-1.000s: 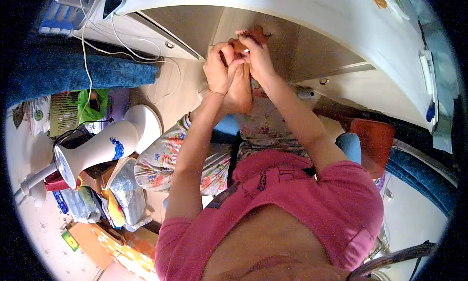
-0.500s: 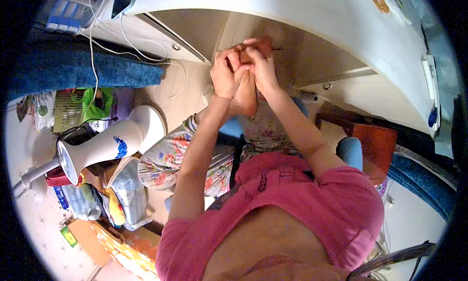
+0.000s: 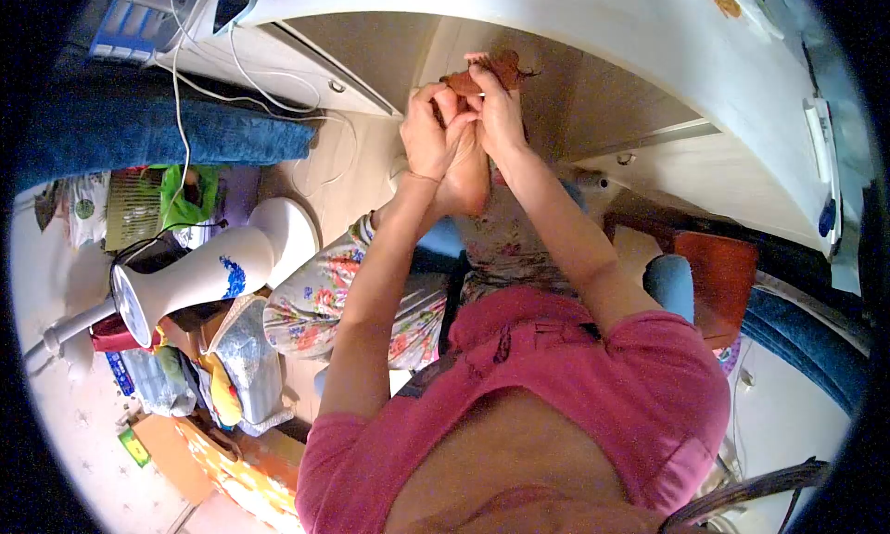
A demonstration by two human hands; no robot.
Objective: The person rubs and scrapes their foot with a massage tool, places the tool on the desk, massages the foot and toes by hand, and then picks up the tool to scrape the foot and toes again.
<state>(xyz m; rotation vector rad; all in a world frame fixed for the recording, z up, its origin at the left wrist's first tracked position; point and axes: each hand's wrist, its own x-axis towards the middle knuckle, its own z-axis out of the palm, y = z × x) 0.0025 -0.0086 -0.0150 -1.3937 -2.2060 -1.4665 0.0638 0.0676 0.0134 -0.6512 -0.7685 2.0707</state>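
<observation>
1. Head view, twelve o'clock: the left hand [image 3: 425,137] curls around the toe end of a bare foot [image 3: 470,184].
2. Close beside it, the right hand [image 3: 502,121] grips a reddish-brown item [image 3: 505,69], just beyond the toes.
3. Nine o'clock: a white pedestal [image 3: 190,274] with blue decoration.

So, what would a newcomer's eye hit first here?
The bright pink shirt fills the lower middle. Above it, left hand and right hand meet at a bare foot, beside a reddish-brown piece. At left slants a white flared stand with a blue motif.
</observation>
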